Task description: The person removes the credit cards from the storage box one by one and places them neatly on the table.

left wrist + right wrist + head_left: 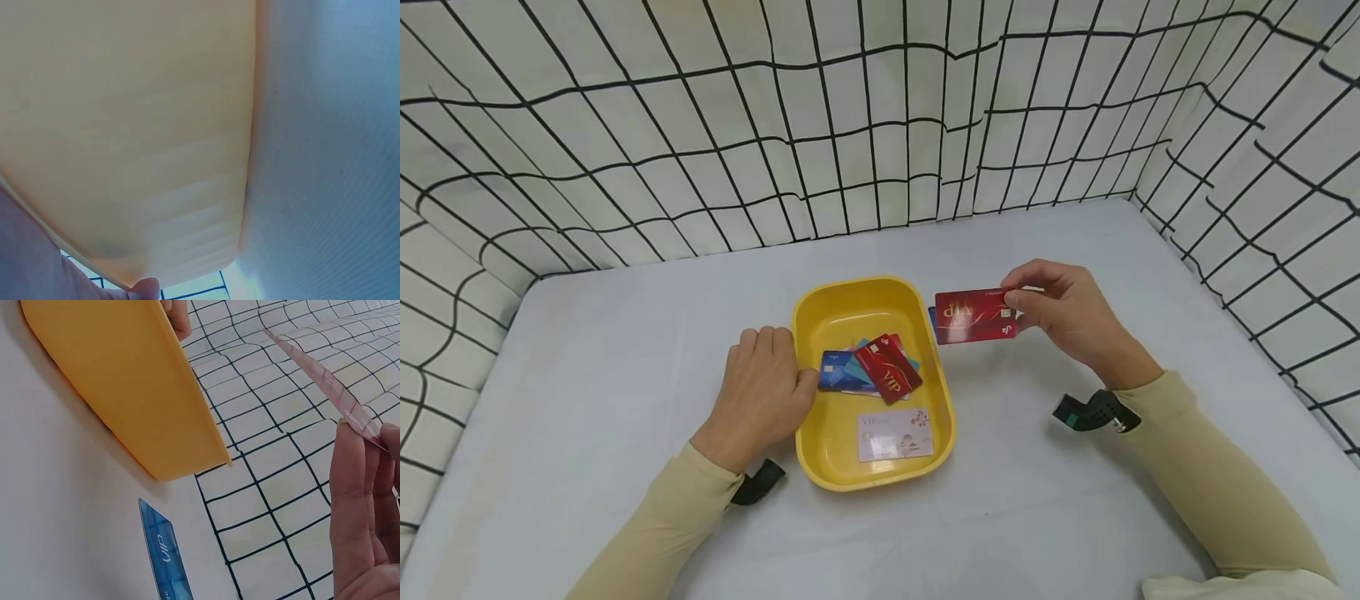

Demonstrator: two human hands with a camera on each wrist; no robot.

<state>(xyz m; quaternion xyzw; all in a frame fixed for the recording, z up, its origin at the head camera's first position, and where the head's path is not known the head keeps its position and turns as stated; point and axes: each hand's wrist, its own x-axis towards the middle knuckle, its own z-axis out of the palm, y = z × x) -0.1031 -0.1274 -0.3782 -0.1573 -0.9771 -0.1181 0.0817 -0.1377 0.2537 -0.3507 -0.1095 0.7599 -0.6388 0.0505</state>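
Observation:
My right hand (1067, 312) pinches a red VIP card (970, 317) by its right end, above the table just right of a yellow plastic tray (874, 479). In the right wrist view the held card (328, 384) appears nearly edge-on between thumb and fingers. My left hand (760, 396) grips the tray's left rim, its thumb over the edge. Inside the tray, another red VIP card (887, 369) lies on top of blue cards (835, 372) in an overlapping pile. A pale pink VIP card (895, 435) lies flat nearer the front.
On the white table (647, 350), a blue VIP card (164, 550) lies beside the tray's right side, mostly hidden behind the held card in the head view. Black wire mesh (865, 125) borders the back and sides of the table.

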